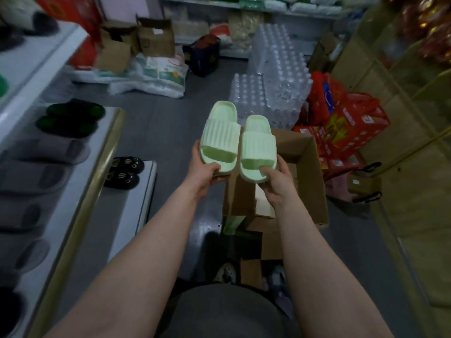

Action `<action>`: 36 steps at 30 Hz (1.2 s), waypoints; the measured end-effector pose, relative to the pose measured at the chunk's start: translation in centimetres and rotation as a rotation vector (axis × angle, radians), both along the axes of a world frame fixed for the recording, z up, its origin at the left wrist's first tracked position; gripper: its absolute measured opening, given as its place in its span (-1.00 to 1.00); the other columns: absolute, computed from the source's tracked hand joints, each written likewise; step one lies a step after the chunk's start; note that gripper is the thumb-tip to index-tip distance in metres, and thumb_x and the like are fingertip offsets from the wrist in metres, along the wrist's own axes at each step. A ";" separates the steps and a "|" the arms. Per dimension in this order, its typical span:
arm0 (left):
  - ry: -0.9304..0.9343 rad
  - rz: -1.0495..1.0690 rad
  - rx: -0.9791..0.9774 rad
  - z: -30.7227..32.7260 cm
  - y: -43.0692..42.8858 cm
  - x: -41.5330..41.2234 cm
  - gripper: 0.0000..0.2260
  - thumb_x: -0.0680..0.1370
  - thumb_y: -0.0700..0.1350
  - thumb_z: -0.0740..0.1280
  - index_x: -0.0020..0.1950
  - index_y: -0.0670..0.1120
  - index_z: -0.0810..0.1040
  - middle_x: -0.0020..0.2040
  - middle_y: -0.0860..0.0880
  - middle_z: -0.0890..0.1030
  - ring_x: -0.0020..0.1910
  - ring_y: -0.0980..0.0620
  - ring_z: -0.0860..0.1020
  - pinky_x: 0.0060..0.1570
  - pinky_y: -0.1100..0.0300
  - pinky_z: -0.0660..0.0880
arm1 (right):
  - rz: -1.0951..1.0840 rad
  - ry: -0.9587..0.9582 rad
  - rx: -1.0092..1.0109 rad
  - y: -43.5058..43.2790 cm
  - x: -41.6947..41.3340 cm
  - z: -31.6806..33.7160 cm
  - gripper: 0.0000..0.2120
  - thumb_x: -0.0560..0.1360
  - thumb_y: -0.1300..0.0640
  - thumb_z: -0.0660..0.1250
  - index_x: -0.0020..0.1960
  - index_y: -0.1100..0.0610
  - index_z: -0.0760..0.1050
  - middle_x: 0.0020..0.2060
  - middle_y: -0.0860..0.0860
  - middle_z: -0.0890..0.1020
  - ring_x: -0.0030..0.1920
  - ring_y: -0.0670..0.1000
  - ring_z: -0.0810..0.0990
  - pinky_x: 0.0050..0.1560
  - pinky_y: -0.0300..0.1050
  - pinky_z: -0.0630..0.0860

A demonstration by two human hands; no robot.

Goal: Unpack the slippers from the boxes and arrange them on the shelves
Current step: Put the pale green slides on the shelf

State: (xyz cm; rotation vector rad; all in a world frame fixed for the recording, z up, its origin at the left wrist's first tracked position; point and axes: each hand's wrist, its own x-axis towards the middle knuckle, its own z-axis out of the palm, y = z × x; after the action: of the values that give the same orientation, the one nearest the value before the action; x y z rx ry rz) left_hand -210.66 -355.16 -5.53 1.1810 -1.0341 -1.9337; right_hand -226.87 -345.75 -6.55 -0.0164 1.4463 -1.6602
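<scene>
- While they hang over the open cardboard box (310, 167), the pale green left slipper (219, 132) and right slipper (258, 142) sit side by side, nearly touching, soles down
- Long axes run away from the person: heels far, open toes near
- Print on the red cartons (351, 123) at the right is too blurred to read
- Left hand (206, 175) grips the left slipper's toe end, thumb curled on top
- Right hand (275, 181) grips the right slipper's toe end, thumb tucked into the opening
- Shelves (102, 167) on the left carry grey slippers (48, 152), a dark green pair (73, 115) and black cat-face slippers (124, 172)
</scene>
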 end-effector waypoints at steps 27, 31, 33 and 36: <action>0.003 0.581 -0.240 8.2 16.2 31.0 -0.28 0.45 -0.48 0.24 0.47 0.11 0.23 0.25 -0.06 0.50 0.12 -0.10 0.57 -0.09 -0.17 0.63 | 0.547 0.092 -0.235 5.0 29.4 6.9 -0.41 0.44 0.51 0.22 0.38 0.09 0.45 0.20 0.24 0.59 0.01 0.21 0.64 -0.24 -0.01 0.61; -0.048 0.739 -0.293 9.5 17.3 33.4 -0.18 0.36 -0.42 0.31 0.52 0.11 0.18 0.27 0.00 0.49 0.23 -0.07 0.53 0.19 -0.21 0.52 | 0.675 0.124 -0.230 3.9 32.2 8.9 -0.44 0.47 0.46 0.27 0.40 0.07 0.42 0.24 0.23 0.58 -0.09 0.14 0.63 -0.43 -0.19 0.51; -0.069 0.800 -0.307 10.1 18.2 34.1 -0.18 0.35 -0.43 0.31 0.50 0.12 0.19 0.26 0.02 0.50 0.25 -0.07 0.52 0.23 -0.18 0.50 | 0.715 0.119 -0.217 3.8 33.3 9.8 -0.42 0.46 0.45 0.30 0.39 0.02 0.40 0.24 0.18 0.57 -0.01 0.15 0.65 -0.38 -0.16 0.55; -0.097 0.884 -0.327 10.8 19.5 35.2 -0.22 0.41 -0.48 0.27 0.50 0.09 0.19 0.21 0.04 0.50 0.22 -0.06 0.53 0.18 -0.18 0.53 | 0.805 0.098 -0.229 3.7 34.5 10.5 -0.38 0.48 0.45 0.31 0.44 0.03 0.36 0.22 0.17 0.56 0.00 0.21 0.63 -0.43 -0.15 0.55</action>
State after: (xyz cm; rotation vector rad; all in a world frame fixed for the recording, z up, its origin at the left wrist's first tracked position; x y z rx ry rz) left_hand -175.48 -335.67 5.32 1.2524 -0.6580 -0.9893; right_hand -192.40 -342.02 4.00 -0.7209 1.0886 -1.1406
